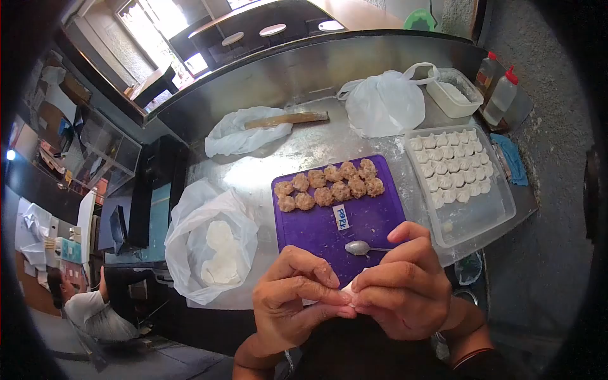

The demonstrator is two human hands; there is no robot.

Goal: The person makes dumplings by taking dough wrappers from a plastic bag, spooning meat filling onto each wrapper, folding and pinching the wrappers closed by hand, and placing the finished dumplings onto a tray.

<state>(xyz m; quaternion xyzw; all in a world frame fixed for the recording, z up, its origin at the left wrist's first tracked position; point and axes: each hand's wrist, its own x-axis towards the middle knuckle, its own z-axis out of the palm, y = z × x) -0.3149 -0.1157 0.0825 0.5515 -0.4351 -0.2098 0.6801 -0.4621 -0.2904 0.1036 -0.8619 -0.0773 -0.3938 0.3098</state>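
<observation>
My left hand (294, 297) and my right hand (405, 288) meet in front of my body, both pinching a small piece of white dough (350, 290) that their fingers mostly cover. Just beyond them lies a purple board (294, 234) bearing two rows of meat balls (323, 196) and a label reading "PORK" (341, 217). A metal spoon (358, 247) rests on the board, its handle running toward my right hand. An open plastic bag (180, 253) on the left holds flat white dough pieces (221, 253). At the right, a clear tray (472, 228) contains rows of pleated white dumplings (453, 161).
Behind the board are a wooden stick (288, 119) on a plastic bag (237, 133), a tied white bag (386, 104) and a tub of white powder (454, 93). Red-capped bottles (501, 98) stand at the back right. A person (95, 313) sits at far left.
</observation>
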